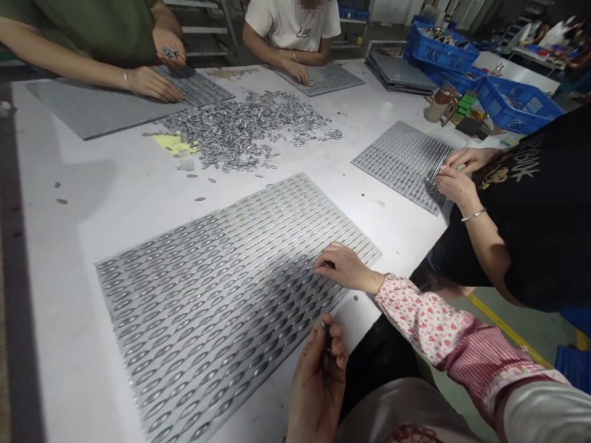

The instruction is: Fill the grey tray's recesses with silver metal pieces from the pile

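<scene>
A large grey tray [194,295] with rows of oval pockets, most holding small silver oval pieces, lies in front of me. My right hand [344,267], in a floral sleeve, rests on the tray's right edge with fingers pinched together on a small piece in a pocket. My left hand [316,381] hovers at the tray's near corner, fingers curled round a few dark metal pieces. A heap of loose silver pieces [244,129] sits further back on the white table [83,184].
Three other people work at smaller trays: one in black at the right [404,163], one in white at the back [323,79], one in green at the back left [194,86]. Blue crates [517,104] and stacked trays [399,71] stand at the far right.
</scene>
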Motion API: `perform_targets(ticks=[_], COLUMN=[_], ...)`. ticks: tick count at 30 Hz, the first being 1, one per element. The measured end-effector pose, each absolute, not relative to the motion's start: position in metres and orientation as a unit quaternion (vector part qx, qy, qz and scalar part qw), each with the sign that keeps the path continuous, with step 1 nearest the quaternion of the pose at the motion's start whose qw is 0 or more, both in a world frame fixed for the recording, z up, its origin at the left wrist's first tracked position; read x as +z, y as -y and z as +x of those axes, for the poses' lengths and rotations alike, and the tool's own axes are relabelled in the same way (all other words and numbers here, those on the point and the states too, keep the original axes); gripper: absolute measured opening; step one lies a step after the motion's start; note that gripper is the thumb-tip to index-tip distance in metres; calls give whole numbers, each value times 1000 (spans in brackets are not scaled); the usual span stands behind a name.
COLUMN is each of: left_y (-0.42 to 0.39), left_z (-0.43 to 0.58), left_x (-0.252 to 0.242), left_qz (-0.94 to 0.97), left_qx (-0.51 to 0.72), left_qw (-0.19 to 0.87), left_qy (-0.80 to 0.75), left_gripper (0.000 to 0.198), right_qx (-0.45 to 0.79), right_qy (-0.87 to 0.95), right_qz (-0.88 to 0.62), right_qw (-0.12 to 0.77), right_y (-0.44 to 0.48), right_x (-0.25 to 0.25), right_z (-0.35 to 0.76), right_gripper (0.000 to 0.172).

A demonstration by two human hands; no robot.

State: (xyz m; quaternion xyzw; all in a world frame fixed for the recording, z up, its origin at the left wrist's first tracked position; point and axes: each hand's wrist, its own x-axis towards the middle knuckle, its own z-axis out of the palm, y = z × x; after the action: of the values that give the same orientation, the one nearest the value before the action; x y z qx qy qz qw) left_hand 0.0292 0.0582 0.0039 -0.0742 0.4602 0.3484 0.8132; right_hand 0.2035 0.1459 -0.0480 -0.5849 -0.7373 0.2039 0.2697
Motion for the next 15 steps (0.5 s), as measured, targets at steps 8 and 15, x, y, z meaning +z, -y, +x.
perform_targets(ticks=[8,15], left_y=[-57,-59], left_z=[26,28], left_x=[7,-3], left_qz=[-38,58], left_qx=[344,401], left_qw=[838,818], left_qy=[-422,-409], left_gripper=[13,12], right_qx=[199,561], right_qy=[693,638], right_qz=[-608,-438], right_qw=[332,294], right_y=[-143,-107], right_x=[-43,-10], right_z=[197,200], right_gripper=[6,33])
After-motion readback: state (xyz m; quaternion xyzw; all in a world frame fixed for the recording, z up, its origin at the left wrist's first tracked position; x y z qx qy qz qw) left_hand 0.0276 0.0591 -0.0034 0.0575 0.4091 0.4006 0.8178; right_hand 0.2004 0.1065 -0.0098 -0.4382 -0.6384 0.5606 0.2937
